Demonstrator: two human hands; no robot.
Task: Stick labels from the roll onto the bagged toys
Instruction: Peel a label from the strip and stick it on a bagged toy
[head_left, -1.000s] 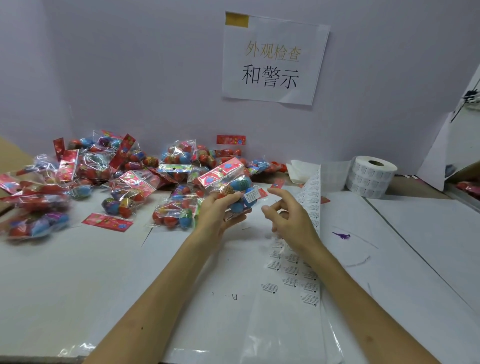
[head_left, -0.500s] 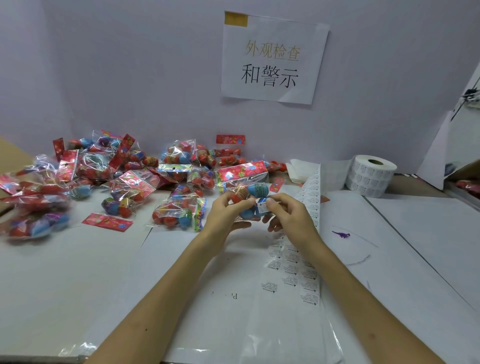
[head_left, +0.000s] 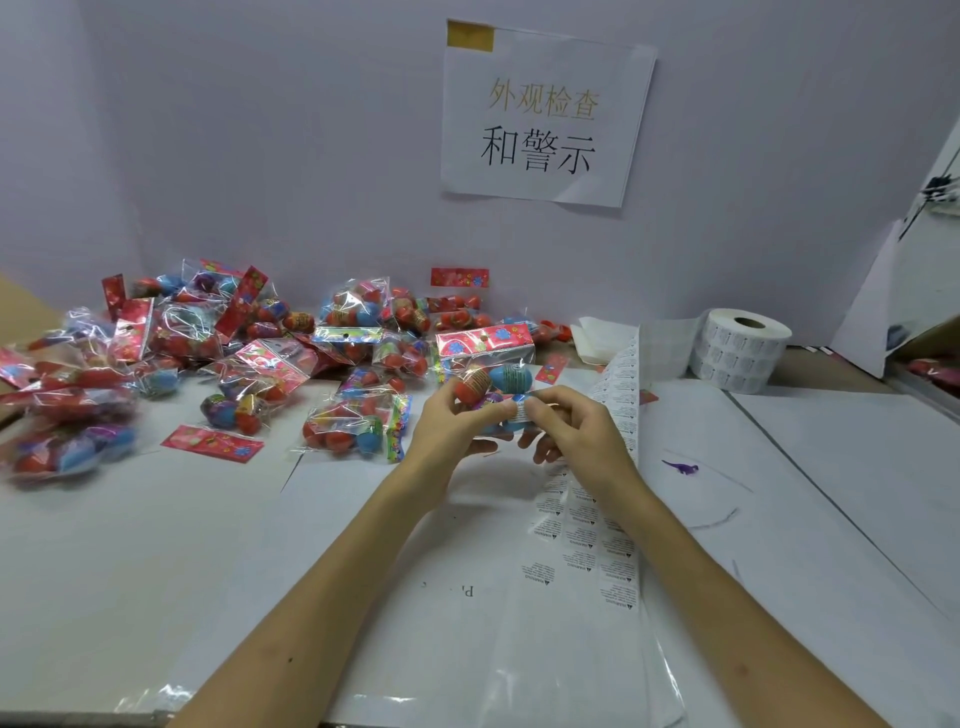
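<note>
A clear bag of coloured egg toys (head_left: 488, 374) with a red header card is held upright over the table's middle. My left hand (head_left: 449, 423) grips its lower left side. My right hand (head_left: 569, 428) holds its lower right, with the thumb pressing a small white label (head_left: 521, 413) onto the bag. The label roll (head_left: 737, 356) stands at the back right. Its strip of labels (head_left: 587, 530) runs from the roll down the table under my right forearm.
A pile of bagged toys (head_left: 249, 358) covers the table's left and back. A loose red header card (head_left: 212, 442) lies near the pile. A paper sign (head_left: 543, 117) hangs on the grey partition. A white panel (head_left: 878, 306) leans at the far right.
My right hand moved left from the label strip to the bag and now presses a label on it. My left hand turned the bag upright.
</note>
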